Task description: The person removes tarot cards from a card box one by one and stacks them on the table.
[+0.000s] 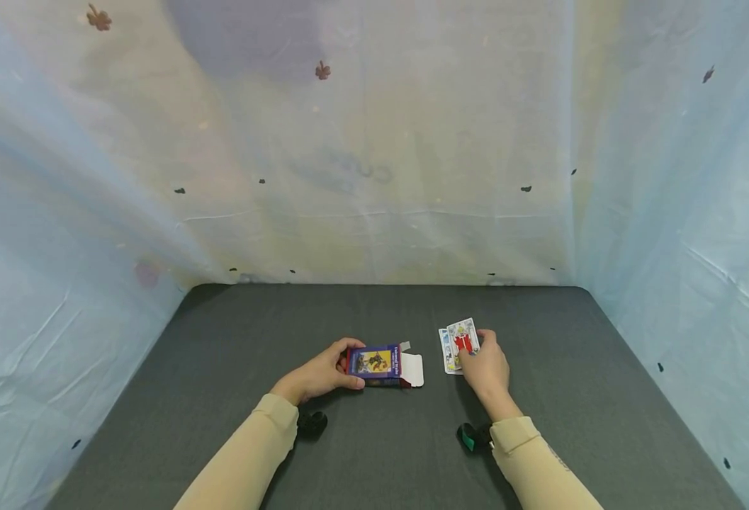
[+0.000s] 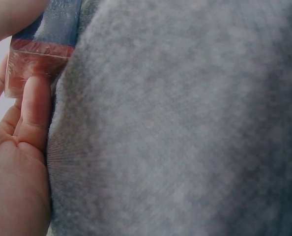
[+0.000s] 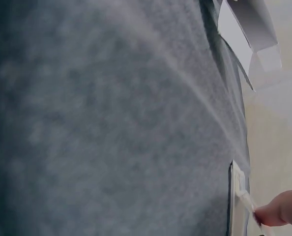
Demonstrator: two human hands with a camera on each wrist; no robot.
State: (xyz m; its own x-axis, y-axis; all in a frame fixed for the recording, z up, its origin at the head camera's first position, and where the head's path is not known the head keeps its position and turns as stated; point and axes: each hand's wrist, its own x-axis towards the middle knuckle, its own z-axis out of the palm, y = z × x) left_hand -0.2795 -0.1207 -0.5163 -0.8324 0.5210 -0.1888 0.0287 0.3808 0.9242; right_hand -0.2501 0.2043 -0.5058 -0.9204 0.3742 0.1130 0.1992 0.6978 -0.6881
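In the head view my left hand (image 1: pixel 323 370) grips the left end of a small purple and red card box (image 1: pixel 374 363), thumb along the near side and fingers at the far side. The box's picture faces up, and its white end flap (image 1: pixel 412 370) hangs open toward the right. My right hand (image 1: pixel 489 368) pinches a white-edged picture card (image 1: pixel 460 336) with a red figure. Beneath it a second card (image 1: pixel 444 347) peeks out on the left. From the right wrist view, the thumb (image 3: pixel 278 210) presses the card's edge just above a low stack (image 3: pixel 237 196) on the table.
Dark grey cloth covers the table (image 1: pixel 374 453). Pale patterned sheets (image 1: pixel 374 156) hang behind it and at both sides. A black wrist device (image 1: pixel 312 425) is strapped at the left wrist, another (image 1: pixel 470 439) at the right.
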